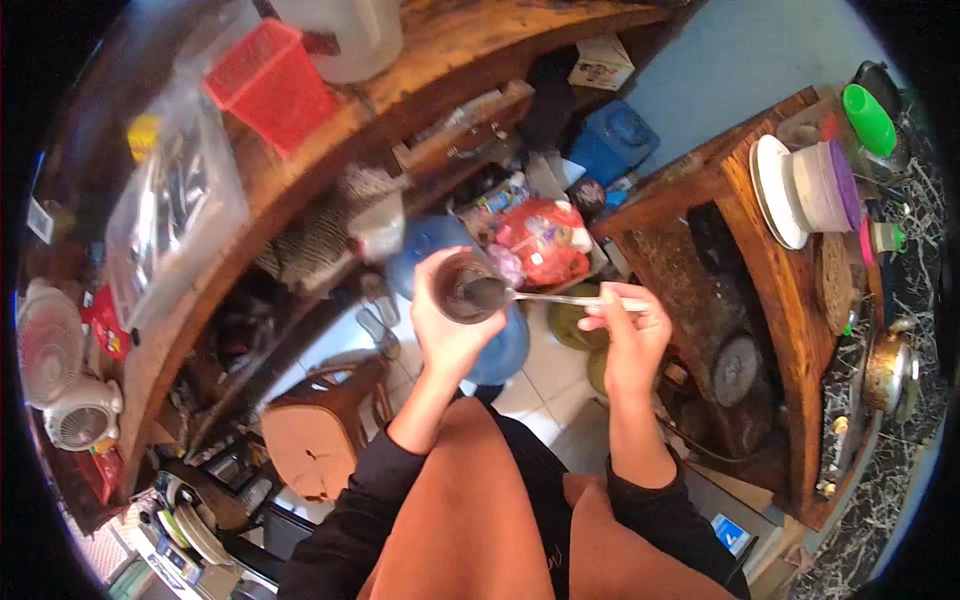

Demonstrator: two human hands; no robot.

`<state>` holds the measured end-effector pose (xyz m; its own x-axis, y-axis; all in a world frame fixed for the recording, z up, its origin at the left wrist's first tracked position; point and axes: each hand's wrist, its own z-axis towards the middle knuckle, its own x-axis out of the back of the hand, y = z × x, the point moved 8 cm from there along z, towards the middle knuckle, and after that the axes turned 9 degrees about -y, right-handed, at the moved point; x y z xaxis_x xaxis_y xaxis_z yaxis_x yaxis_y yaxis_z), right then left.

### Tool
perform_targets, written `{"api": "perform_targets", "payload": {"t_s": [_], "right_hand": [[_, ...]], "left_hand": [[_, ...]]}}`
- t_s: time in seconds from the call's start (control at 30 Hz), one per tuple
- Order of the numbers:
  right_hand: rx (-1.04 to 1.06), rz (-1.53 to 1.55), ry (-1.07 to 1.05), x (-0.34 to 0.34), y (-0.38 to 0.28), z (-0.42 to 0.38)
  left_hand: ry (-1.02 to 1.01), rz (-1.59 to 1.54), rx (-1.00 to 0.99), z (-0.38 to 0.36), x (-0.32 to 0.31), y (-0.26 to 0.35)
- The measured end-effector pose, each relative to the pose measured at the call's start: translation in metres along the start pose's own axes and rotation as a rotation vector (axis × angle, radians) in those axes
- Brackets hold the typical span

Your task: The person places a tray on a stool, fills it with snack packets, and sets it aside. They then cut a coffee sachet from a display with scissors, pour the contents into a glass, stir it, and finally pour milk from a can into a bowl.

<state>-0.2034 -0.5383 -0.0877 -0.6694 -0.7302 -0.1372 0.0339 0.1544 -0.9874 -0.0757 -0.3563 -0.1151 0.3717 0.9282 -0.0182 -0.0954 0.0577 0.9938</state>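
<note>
My left hand (448,338) is wrapped round a cup (452,278), held up in front of me with its mouth toward the camera. Its inside looks dark brown. From the right, my right hand (634,335) pinches the handle of a metal spoon (550,298) between thumb and fingers. The spoon's bowl overlaps the right side of the cup's mouth and carries something dark. Both hands are above my bare knees, and black sleeves cover my forearms.
A curved wooden counter on the left bears a red plastic container (275,90) and a white fan (82,412). On the right, a wooden shelf (780,350) has white plates (772,190). Below are a red plastic bag (545,240), a blue jug (612,138) and a chair (308,450).
</note>
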Motion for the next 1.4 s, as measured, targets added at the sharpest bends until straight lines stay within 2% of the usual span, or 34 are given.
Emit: {"api": "perform_targets", "payload": {"t_s": [0.03,0.1,0.2,0.3,0.43,0.57,0.63,0.73,0.83,0.9,1.1,1.2,1.23,1.37,1.4], "right_hand": [[0.043,0.025,0.020,0.000,-0.004,0.009],[0.101,0.050,0.192,0.008,-0.012,0.023],[0.158,0.244,0.293,0.009,-0.018,0.043],[0.205,0.278,0.389,0.005,-0.023,0.067],[0.277,0.279,0.394,-0.011,-0.038,0.092],[0.327,0.284,0.420,-0.030,-0.048,0.113],[0.333,0.299,0.430,-0.036,-0.049,0.118],[0.324,0.247,0.369,-0.056,-0.054,0.123],[0.323,0.232,0.348,-0.067,-0.055,0.123],[0.320,0.209,0.359,-0.071,-0.056,0.121],[0.406,0.124,0.251,-0.081,-0.065,0.106],[0.436,0.067,0.211,-0.084,-0.067,0.097],[0.454,0.065,0.188,-0.086,-0.068,0.094],[0.457,0.067,0.082,-0.110,-0.074,0.085],[0.460,0.075,0.060,-0.121,-0.078,0.084]], "left_hand": [[-0.038,0.012,-0.059,0.012,0.002,0.006],[-0.028,0.120,-0.081,0.039,0.005,0.018],[-0.048,0.081,-0.135,0.094,0.005,0.036],[-0.056,0.063,-0.231,0.154,-0.005,0.048],[0.018,0.058,-0.350,0.231,-0.021,0.064],[0.077,0.055,-0.290,0.295,-0.033,0.049],[0.158,0.202,-0.286,0.321,-0.029,0.037],[0.176,0.223,-0.284,0.345,-0.025,0.023],[0.173,0.183,-0.251,0.356,-0.022,0.017],[0.190,0.238,-0.323,0.364,-0.021,0.021],[0.207,0.303,-0.370,0.363,-0.020,0.017],[0.161,0.180,-0.253,0.354,-0.016,-0.002],[0.172,0.185,-0.253,0.345,-0.013,-0.005],[-0.042,0.119,-0.198,0.277,-0.013,-0.011],[-0.063,0.155,-0.261,0.254,-0.006,-0.006]]}}
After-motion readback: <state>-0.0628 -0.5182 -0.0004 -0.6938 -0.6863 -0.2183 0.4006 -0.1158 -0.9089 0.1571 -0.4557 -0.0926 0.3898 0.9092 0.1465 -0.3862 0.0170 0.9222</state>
